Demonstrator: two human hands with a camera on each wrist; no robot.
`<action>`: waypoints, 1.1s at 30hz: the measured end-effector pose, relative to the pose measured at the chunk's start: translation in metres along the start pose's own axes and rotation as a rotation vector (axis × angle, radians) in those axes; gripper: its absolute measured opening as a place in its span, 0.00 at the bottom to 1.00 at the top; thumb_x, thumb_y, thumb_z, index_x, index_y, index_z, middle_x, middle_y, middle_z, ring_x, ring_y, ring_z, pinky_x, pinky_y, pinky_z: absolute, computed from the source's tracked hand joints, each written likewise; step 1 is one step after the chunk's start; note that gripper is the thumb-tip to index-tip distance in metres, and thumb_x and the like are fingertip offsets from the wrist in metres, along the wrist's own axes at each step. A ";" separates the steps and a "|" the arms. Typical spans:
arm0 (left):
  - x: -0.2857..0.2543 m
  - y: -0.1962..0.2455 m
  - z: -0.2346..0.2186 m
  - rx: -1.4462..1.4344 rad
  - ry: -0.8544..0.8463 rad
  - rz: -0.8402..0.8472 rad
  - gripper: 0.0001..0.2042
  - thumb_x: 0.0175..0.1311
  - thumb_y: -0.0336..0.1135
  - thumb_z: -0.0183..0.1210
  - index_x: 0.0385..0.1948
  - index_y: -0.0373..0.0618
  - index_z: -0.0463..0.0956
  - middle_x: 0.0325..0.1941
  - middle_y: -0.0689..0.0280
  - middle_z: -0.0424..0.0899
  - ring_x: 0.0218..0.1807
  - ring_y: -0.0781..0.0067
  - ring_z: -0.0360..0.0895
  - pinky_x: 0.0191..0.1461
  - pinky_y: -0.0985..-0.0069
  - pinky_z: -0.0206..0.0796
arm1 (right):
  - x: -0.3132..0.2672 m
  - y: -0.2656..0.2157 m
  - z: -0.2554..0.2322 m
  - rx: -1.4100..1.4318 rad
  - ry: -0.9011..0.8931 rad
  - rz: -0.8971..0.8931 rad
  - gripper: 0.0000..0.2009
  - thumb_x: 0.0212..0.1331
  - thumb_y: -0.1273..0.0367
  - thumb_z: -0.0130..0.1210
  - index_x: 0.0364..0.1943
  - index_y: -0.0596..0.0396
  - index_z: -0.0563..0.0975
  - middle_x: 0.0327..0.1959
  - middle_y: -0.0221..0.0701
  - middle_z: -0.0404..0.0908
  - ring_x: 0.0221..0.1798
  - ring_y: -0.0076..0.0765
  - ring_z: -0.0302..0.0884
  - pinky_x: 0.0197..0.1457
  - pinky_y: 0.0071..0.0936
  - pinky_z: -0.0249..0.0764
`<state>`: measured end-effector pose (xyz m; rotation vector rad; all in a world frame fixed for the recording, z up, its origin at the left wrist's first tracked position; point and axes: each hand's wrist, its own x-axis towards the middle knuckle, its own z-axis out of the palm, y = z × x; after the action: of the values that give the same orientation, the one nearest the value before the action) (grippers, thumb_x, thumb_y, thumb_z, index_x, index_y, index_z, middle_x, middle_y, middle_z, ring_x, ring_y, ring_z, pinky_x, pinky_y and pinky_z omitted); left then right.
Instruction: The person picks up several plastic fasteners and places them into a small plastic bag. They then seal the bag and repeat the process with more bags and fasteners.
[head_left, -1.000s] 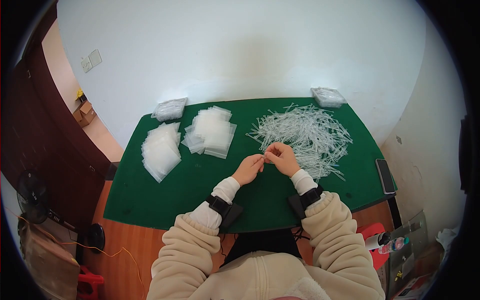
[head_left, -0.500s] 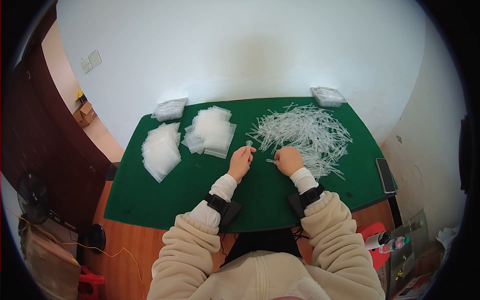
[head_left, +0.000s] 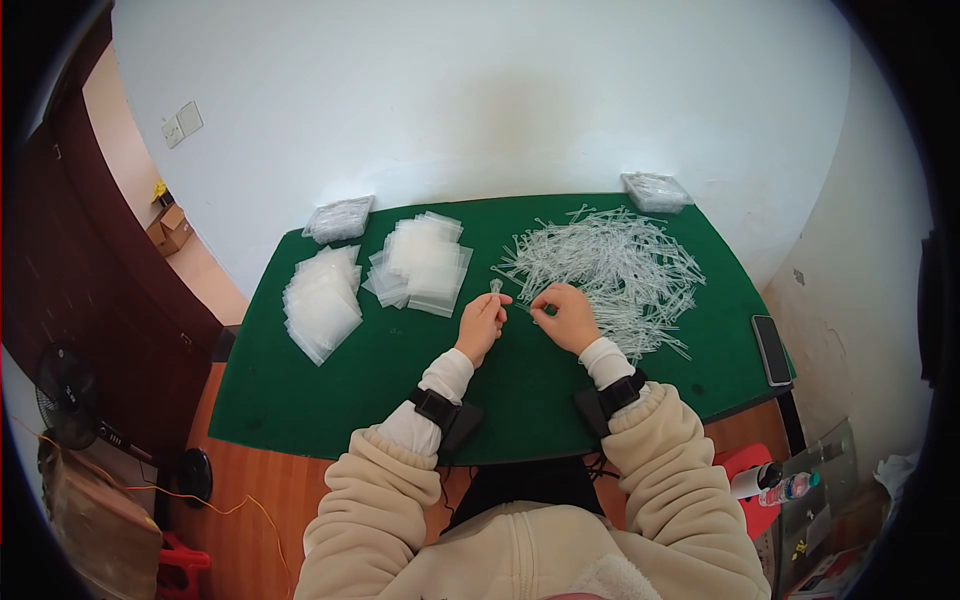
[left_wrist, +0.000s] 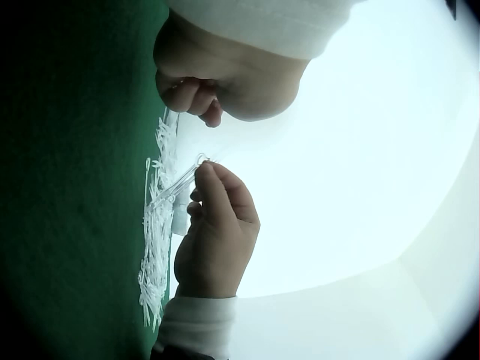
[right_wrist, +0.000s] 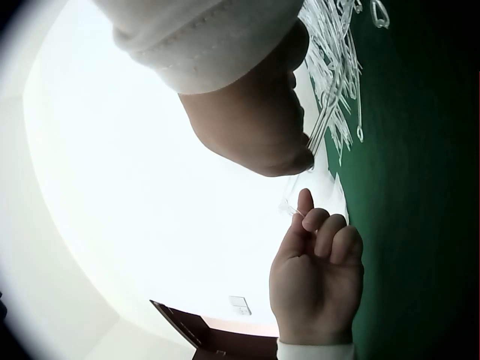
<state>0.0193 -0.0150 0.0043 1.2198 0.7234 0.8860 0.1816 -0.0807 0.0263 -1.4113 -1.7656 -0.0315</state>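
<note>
In the head view my left hand (head_left: 482, 326) grips a small bundle of clear plastic sticks (head_left: 496, 286), their ends showing above the thumb and forefinger. Just to its right, my right hand (head_left: 567, 320) pinches a few more clear sticks with looped ends (left_wrist: 180, 183), seen best in the left wrist view. Both hands are over the front of the pile's left side, a short gap between them. Behind and beside the right hand spreads a large heap of the same loop-ended sticks (head_left: 625, 265). The left palm hides the rest of its bundle.
Two stacks of clear zip bags, a left stack (head_left: 322, 300) and a nearer-middle stack (head_left: 425, 260), lie on the green tabletop (head_left: 400, 390). Filled bags stand at the back left (head_left: 340, 218) and back right (head_left: 657, 194). A phone (head_left: 770, 351) lies at the right edge.
The hands were together a second ago, then parted, the left moving left with its bundle. Since then the right hand has come slightly back toward the left, holding sticks.
</note>
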 end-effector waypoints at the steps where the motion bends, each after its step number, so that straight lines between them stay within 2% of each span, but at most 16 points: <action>1: 0.000 0.000 0.000 0.005 -0.009 -0.002 0.11 0.66 0.38 0.41 0.35 0.43 0.72 0.20 0.75 0.66 0.18 0.88 0.57 0.19 0.88 0.49 | 0.001 -0.003 0.001 0.130 0.002 0.060 0.02 0.41 0.71 0.56 0.21 0.54 0.77 0.21 0.30 0.74 0.26 0.34 0.71 0.30 0.29 0.67; 2: 0.000 0.000 0.000 0.011 -0.017 -0.003 0.11 0.66 0.38 0.41 0.35 0.43 0.72 0.20 0.75 0.66 0.18 0.88 0.57 0.19 0.88 0.49 | 0.001 -0.005 0.001 0.260 0.005 0.118 0.03 0.42 0.72 0.56 0.21 0.55 0.76 0.21 0.30 0.73 0.24 0.32 0.70 0.29 0.27 0.67; 7: -0.001 -0.003 0.002 0.011 -0.061 0.017 0.11 0.66 0.37 0.41 0.36 0.42 0.71 0.21 0.75 0.67 0.19 0.88 0.58 0.21 0.88 0.51 | 0.000 -0.007 0.001 0.371 -0.009 0.163 0.04 0.45 0.72 0.56 0.24 0.58 0.75 0.21 0.30 0.72 0.22 0.26 0.68 0.28 0.21 0.66; 10: -0.001 -0.004 0.002 0.009 -0.097 0.047 0.11 0.66 0.36 0.40 0.36 0.42 0.71 0.21 0.75 0.68 0.21 0.88 0.59 0.23 0.89 0.52 | -0.001 0.000 0.007 0.441 0.020 0.188 0.03 0.50 0.74 0.54 0.27 0.58 0.74 0.21 0.22 0.71 0.21 0.14 0.62 0.24 0.15 0.61; 14: 0.000 -0.004 0.001 0.031 -0.060 0.075 0.11 0.66 0.36 0.40 0.36 0.41 0.71 0.23 0.74 0.70 0.21 0.88 0.60 0.24 0.90 0.54 | 0.000 0.006 0.009 0.494 0.036 0.253 0.07 0.47 0.74 0.53 0.33 0.58 0.73 0.22 0.27 0.73 0.23 0.19 0.68 0.29 0.18 0.66; 19: -0.001 -0.003 0.002 0.059 -0.084 0.076 0.11 0.66 0.36 0.40 0.37 0.41 0.71 0.26 0.72 0.72 0.22 0.87 0.62 0.26 0.89 0.56 | 0.000 0.003 0.010 0.651 0.067 0.261 0.11 0.48 0.75 0.51 0.38 0.57 0.71 0.22 0.25 0.72 0.23 0.16 0.67 0.29 0.16 0.66; 23: -0.002 -0.002 0.004 0.040 -0.116 0.025 0.11 0.66 0.36 0.39 0.38 0.40 0.70 0.29 0.68 0.75 0.26 0.83 0.69 0.30 0.86 0.61 | 0.000 -0.004 0.004 0.710 0.024 0.280 0.12 0.48 0.77 0.50 0.40 0.56 0.70 0.22 0.24 0.72 0.24 0.15 0.68 0.29 0.15 0.66; 27: -0.007 0.001 0.008 0.030 -0.249 -0.072 0.12 0.66 0.36 0.39 0.40 0.39 0.68 0.33 0.64 0.76 0.32 0.77 0.74 0.36 0.82 0.66 | 0.001 -0.008 0.001 0.779 -0.010 0.278 0.11 0.50 0.78 0.48 0.39 0.59 0.67 0.24 0.26 0.72 0.21 0.17 0.68 0.25 0.14 0.67; 31: -0.009 0.005 0.009 0.024 -0.349 -0.147 0.13 0.66 0.37 0.41 0.42 0.37 0.68 0.38 0.59 0.76 0.39 0.69 0.75 0.44 0.76 0.68 | 0.000 0.001 0.005 0.884 0.019 0.324 0.09 0.49 0.78 0.50 0.36 0.58 0.69 0.24 0.26 0.73 0.25 0.19 0.72 0.30 0.17 0.70; 33: -0.008 0.007 0.009 -0.120 -0.274 -0.173 0.13 0.67 0.37 0.39 0.41 0.37 0.67 0.38 0.59 0.76 0.39 0.69 0.76 0.44 0.75 0.69 | 0.001 0.001 0.005 0.927 0.224 0.272 0.06 0.50 0.78 0.49 0.32 0.58 0.69 0.25 0.27 0.74 0.26 0.21 0.73 0.30 0.17 0.70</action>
<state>0.0216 -0.0259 0.0133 1.1256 0.5381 0.5963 0.1794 -0.0769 0.0231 -0.8850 -1.1292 0.6630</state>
